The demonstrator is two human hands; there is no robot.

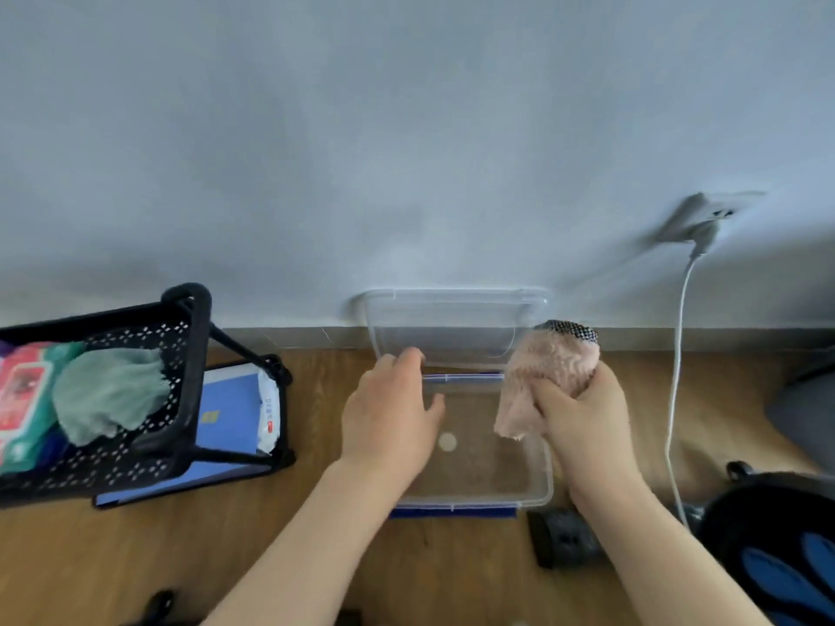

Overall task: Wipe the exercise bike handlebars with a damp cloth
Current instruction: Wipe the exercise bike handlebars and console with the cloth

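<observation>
My right hand (587,422) grips a fluffy pink cloth (546,377) with a black-and-white dotted edge, holding it above the right side of a clear plastic box (537,494). The box sits on the wooden floor by the wall, its clear lid (452,318) leaning upright against the wall behind it. My left hand (393,408) hovers over the box's left side with fingers spread and nothing in it. A black and blue part of the exercise bike (777,548) shows at the lower right; its handlebars are out of view.
A black perforated cart (180,399) at the left holds a teal cloth (106,393) and a wipes pack (22,390). A blue folder (230,417) lies under it. A white cable (675,399) drops from a wall socket (705,219). A dark caster (565,535) sits beside the box.
</observation>
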